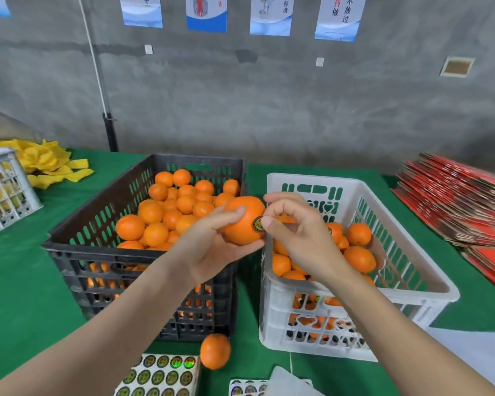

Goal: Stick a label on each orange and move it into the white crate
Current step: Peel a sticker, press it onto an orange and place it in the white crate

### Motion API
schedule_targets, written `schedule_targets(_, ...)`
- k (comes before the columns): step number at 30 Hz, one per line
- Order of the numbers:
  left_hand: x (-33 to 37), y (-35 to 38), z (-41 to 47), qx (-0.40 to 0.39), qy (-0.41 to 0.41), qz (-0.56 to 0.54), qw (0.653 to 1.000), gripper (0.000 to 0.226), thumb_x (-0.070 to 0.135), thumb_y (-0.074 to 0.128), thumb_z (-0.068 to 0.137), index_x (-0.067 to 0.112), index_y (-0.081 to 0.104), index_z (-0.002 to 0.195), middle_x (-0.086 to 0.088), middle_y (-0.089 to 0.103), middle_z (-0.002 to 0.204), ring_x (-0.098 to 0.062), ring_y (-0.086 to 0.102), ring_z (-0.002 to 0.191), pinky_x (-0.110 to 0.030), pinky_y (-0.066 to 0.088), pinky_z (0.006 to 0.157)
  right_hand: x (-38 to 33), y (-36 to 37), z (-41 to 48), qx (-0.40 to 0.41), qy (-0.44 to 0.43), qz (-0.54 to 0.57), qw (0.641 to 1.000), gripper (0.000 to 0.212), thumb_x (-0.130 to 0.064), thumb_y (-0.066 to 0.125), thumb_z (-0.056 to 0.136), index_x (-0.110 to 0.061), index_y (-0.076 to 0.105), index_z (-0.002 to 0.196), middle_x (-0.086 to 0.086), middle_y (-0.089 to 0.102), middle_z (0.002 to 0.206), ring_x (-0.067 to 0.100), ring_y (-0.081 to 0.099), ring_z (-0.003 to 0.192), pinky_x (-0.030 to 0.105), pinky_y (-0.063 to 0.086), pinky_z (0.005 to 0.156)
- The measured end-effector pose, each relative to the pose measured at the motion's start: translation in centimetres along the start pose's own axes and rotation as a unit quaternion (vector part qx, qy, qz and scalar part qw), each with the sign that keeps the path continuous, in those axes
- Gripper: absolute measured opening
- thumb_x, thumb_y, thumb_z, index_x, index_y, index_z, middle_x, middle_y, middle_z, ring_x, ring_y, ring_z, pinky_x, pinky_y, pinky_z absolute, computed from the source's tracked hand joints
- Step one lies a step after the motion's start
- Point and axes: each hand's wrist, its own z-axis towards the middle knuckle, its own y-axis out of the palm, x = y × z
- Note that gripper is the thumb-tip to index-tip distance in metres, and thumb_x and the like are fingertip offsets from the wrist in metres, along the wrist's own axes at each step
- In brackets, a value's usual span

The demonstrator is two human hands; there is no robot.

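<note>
A held orange (pixel 240 221) gets its label above the gap between two crates.
On the green counter (pixel 26 281), the black slatted plastic crate (pixel 69 247) sits heaped with oranges. Over its right edge the left grip (pixel 209 252) clasps the round orange from below. A small round dark label (pixel 259 223) sits on its right side. The right grip (pixel 297 232), fingers curled, sets its thumb against that label. Beneath it stands the partly filled white plastic crate (pixel 412 281).

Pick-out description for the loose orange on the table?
Find the black crate on the green table. Before its near right corner, beside the sticker sheet, lies one orange. It alone rests on the bare table.
</note>
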Motion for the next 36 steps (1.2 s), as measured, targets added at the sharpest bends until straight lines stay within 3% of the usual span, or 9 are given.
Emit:
schedule_targets(7, -1.8, 1.6, -0.1, 0.021, -0.026, 0.015, 0.999, 0.056, 0.027, 0.071, 0.071, 0.012, 0.059, 0.124, -0.014, 0.067, 0.12, -0.026, 0.067, 0.106, -0.039, 0.059, 0.081, 0.1, -1.6, -0.8, -0.021, 0.012, -0.083, 0.996, 0.022, -0.011, 0.061, 0.089, -0.027, 0.056, 0.075, -0.004, 0.053, 0.108, 0.005, 0.048, 0.108, 0.022, 0.037, 0.093)
schedule_targets(12, -2.6, 2.2, -0.2, 0.031, -0.045, 0.022, 0.998, 0.06, 0.028, 0.074, 0.066, 0.012, 0.061, 0.122, -0.016, 0.066, 0.121, -0.027, 0.069, 0.101, -0.035, 0.06, 0.073, -0.3, -2.5, -1.3, -0.047, 0.008, -0.166, 0.985, 0.014, -0.015, 0.061, 0.089, -0.021, 0.057, 0.078, -0.001, 0.055, 0.103, 0.007, 0.049, 0.1, 0.014, 0.036, 0.085)
schedule_targets(19, -3.4, 2.6, -0.2, 0.036, -0.055, 0.027, 0.997, 0.062, 0.027, 0.079, 0.064, 0.013, 0.061, 0.122, -0.015, 0.065, 0.119, -0.025, 0.072, 0.091, -0.032, 0.058, 0.067, -1.5, -3.3, -1.6, -0.081, 0.004, -0.31, 0.947, 0.009, -0.025, 0.055, 0.093, -0.018, 0.057, 0.089, -0.002, 0.052, 0.096, 0.014, 0.049, 0.09, 0.029, 0.04, 0.078)
schedule_targets(23, -4.1, 2.7, -0.2, 0.029, -0.06, 0.002, 0.998, 0.048, 0.023, 0.078, 0.066, 0.013, 0.069, 0.111, -0.014, 0.071, 0.107, -0.026, 0.072, 0.087, -0.034, 0.058, 0.067, -2.0, -3.1, -2.1, -0.056, -0.036, -0.388, 0.919, 0.011, -0.032, 0.056, 0.092, -0.023, 0.054, 0.086, -0.005, 0.054, 0.09, 0.015, 0.051, 0.084, 0.031, 0.043, 0.072)
schedule_targets(28, -4.4, 2.8, -0.3, 0.028, -0.072, 0.015, 0.997, 0.049, 0.021, 0.082, 0.061, 0.013, 0.072, 0.108, -0.017, 0.069, 0.11, -0.029, 0.072, 0.091, -0.034, 0.059, 0.065, -1.4, -3.8, -2.0, -0.038, -0.018, -0.367, 0.929, 0.017, -0.037, 0.068, 0.083, -0.026, 0.06, 0.092, -0.007, 0.064, 0.082, 0.013, 0.058, 0.077, 0.033, 0.05, 0.074)
schedule_targets(31, -4.9, 2.7, -0.7, 0.023, -0.092, 0.044, 0.994, 0.045, 0.018, 0.086, 0.056, 0.014, 0.076, 0.1, -0.018, 0.064, 0.117, -0.031, 0.071, 0.093, -0.038, 0.059, 0.071, -0.7, -4.6, -1.6, -0.075, 0.042, -0.338, 0.937, 0.079, -0.041, 0.082, 0.067, -0.033, 0.033, 0.129, -0.003, 0.066, 0.075, 0.009, 0.061, 0.071, 0.028, 0.051, 0.064)
schedule_targets(32, -5.1, 2.7, -0.8, 0.027, -0.103, 0.03, 0.994, 0.048, 0.017, 0.085, 0.056, 0.012, 0.075, 0.103, -0.02, 0.063, 0.119, -0.032, 0.071, 0.092, -0.039, 0.059, 0.071, -0.4, -4.9, -1.5, -0.091, 0.065, -0.301, 0.947, 0.088, -0.04, 0.083, 0.065, -0.034, 0.029, 0.133, -0.002, 0.065, 0.074, 0.007, 0.06, 0.068, 0.026, 0.051, 0.063)
schedule_targets(34, -5.4, 2.9, -0.8, 0.03, -0.118, -0.002, 0.993, 0.058, 0.02, 0.082, 0.059, 0.007, 0.067, 0.114, -0.022, 0.062, 0.121, -0.035, 0.07, 0.093, -0.04, 0.059, 0.069, 0.6, -6.0, -1.7, -0.093, 0.102, -0.129, 0.982, 0.071, -0.032, 0.078, 0.073, -0.029, 0.039, 0.133, 0.002, 0.065, 0.078, 0.007, 0.063, 0.066, 0.029, 0.055, 0.064)
schedule_targets(36, -5.6, 3.2, -0.6, 0.034, -0.114, -0.012, 0.993, 0.057, 0.022, 0.078, 0.064, 0.005, 0.063, 0.117, -0.023, 0.061, 0.121, -0.037, 0.07, 0.092, -0.039, 0.059, 0.067, 1.7, -6.6, -2.2, -0.066, 0.137, 0.02, 0.988, 0.046, -0.031, 0.066, 0.083, -0.025, 0.05, 0.125, 0.005, 0.063, 0.091, 0.014, 0.065, 0.078, 0.034, 0.058, 0.069)
